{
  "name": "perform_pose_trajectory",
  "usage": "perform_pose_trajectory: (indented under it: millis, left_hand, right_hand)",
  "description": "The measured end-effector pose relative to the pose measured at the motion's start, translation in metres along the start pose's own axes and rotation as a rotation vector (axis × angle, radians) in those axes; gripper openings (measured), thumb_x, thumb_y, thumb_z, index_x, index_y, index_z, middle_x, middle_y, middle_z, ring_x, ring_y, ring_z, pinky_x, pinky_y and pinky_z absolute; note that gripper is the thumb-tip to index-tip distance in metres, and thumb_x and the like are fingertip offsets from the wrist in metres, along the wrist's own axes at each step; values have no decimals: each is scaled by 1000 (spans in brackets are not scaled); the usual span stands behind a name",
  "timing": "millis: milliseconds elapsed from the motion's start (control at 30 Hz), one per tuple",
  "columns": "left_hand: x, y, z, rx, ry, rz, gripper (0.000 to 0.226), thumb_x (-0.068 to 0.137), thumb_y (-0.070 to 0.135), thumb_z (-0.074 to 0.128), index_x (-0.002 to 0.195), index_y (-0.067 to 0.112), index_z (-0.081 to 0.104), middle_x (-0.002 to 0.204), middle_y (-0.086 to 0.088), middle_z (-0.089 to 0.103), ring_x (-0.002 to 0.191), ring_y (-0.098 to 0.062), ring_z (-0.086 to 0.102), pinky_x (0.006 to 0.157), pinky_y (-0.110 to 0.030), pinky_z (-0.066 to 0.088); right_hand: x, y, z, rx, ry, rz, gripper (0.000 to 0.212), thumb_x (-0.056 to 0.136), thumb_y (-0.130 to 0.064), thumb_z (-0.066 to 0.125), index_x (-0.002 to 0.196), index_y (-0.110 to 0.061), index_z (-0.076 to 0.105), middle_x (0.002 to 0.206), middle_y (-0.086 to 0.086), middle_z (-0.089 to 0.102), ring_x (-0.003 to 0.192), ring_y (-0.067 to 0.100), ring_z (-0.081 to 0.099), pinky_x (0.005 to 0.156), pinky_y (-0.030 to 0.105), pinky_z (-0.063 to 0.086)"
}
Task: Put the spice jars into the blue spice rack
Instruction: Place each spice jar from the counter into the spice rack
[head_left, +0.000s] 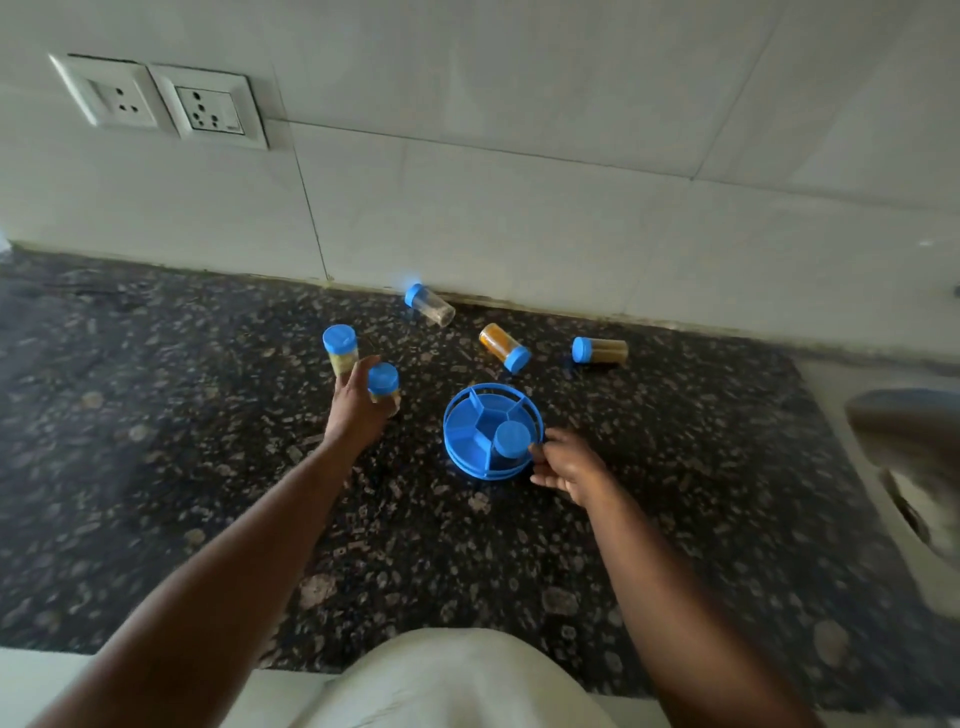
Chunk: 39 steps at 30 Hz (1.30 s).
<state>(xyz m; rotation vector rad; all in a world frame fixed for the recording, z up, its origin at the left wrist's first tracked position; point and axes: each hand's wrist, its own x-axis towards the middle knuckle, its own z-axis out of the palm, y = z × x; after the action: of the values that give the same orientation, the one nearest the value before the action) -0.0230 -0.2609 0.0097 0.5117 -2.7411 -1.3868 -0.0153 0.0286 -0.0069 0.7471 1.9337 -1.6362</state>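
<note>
Spice jars lying scattered round the blue spice rack (493, 431), which is sitting on the dark speckled counter (675, 467) near its middle. One blue-capped jar (511, 441) already standing in a near-right compartment of the rack; the other compartments showing empty. Right hand (569, 470) resting against the rack's right rim, fingers (540, 449) curled at the wire edge, seemingly steadying or turning it; hard telling whether pinching the rim or only touching it. Left hand (358, 402) wrapping round an upright jar (384, 387) just left of the rack, fingers (349, 374) closing about its body below the blue cap. Second upright jar (341, 351) standing just behind that hand, touching or nearly so. Three more lying on their sides farther back: a nearly clear one (430, 305) close to the wall, an orange-filled one (505, 347), and a brownish one (600, 350) to the right.

Judging the step in hand: picking up the second jar, five remaining outside. Next move likely calling for lifting it clear, carrying it right, and lowering it upright into a free compartment while holding the rack steady.

Pale tiled wall (519, 182) rising behind the counter, two white sockets (161, 101) mounted at upper left. Blurred sink-like shape (914, 457) sitting at the right edge.
</note>
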Motion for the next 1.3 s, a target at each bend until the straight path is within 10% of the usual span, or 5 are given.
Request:
perform_pose_trajectory:
  millis: [200,467,767,933,1300]
  left_hand:
    - [-6,5,-2,-109,7,-83,56,84,20,66,135,35,47,116,-7,62,92,-21,59,70,-31,45]
    - [-39,16,23,-517,-98,-117,40,86,24,71,123,24,57,117,-14,65,94,-23,72,75,-46,63]
    - [-60,34,46,-99,-230,169,58,74,23,80,126,34,58,108,7,70,90,-5,67,74,-14,51]
    - [-61,30,59,11,-318,295,65,76,23,78,135,37,52,133,4,61,110,-12,65,89,-36,58]
    - [-20,69,95,70,-325,268,59,81,-3,54,133,23,54,130,-7,59,111,-16,60,89,-24,49]
  right_hand:
    - [5,4,-4,-115,86,-67,33,94,-23,61,127,-16,58,114,7,66,97,20,63,75,35,57]
    - [6,14,-11,-133,9,-98,15,95,-27,59,108,-20,61,102,5,68,88,18,63,74,34,52]
    - [3,16,-11,-143,31,-122,6,95,-26,58,96,-21,62,96,6,71,87,19,66,77,36,53]
    - [4,15,-11,-122,68,-150,8,97,-24,55,94,-17,59,85,5,67,71,14,61,69,33,53]
    - [2,24,-79,7,291,-100,15,97,-20,54,110,-14,57,90,8,65,67,13,57,62,30,55]
